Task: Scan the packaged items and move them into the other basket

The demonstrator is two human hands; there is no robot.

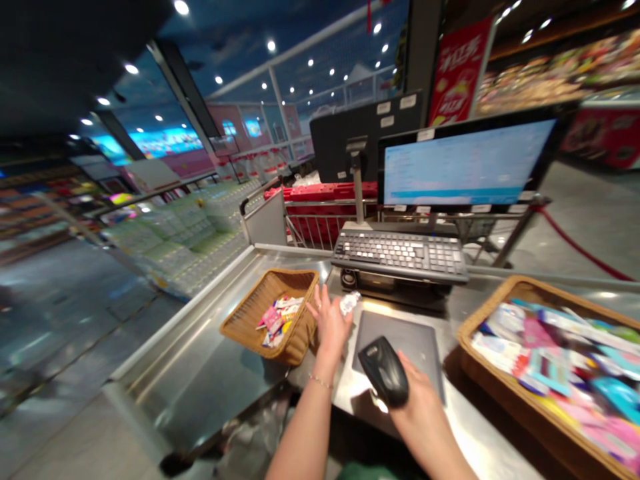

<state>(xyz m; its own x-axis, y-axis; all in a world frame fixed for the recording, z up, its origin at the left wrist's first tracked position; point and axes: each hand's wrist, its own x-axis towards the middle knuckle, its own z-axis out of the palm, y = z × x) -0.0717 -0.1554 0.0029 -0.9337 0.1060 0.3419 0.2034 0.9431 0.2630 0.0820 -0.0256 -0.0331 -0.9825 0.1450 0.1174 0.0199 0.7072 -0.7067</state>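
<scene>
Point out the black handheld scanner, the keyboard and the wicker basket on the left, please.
Black handheld scanner (385, 371): head view, on its dark upper casing.
Keyboard (400, 253): head view, on its keys near the middle.
Left wicker basket (301, 337): head view, on its outer side wall.

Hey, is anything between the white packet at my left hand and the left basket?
Yes: your left hand itself, then the right wall of the left basket. No other object shows between packet and basket; the scanner is off to the right.
</scene>
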